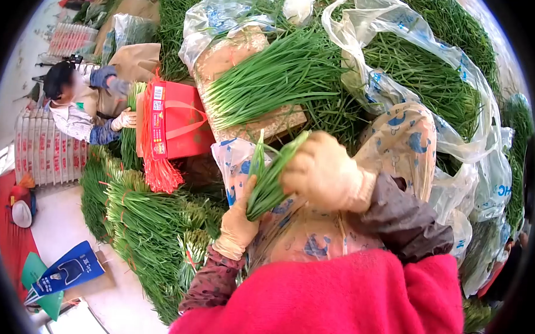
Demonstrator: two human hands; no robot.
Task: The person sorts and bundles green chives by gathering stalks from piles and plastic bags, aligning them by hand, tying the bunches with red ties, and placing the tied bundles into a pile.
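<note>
the left hand (237,226), gloved, is closed round the lower end of a bunch of green stalks (270,183), its thumb pointing up along them. the right hand (326,174), also gloved, comes in from the right with fingers curled against the upper part; blur hides whether it grips. the bunch slants between the 2 hands, before the patterned apron (315,242). beyond lie loose stalks (276,76) on a board (239,47), then a red box (185,120) and a co-worker (84,113).
</note>
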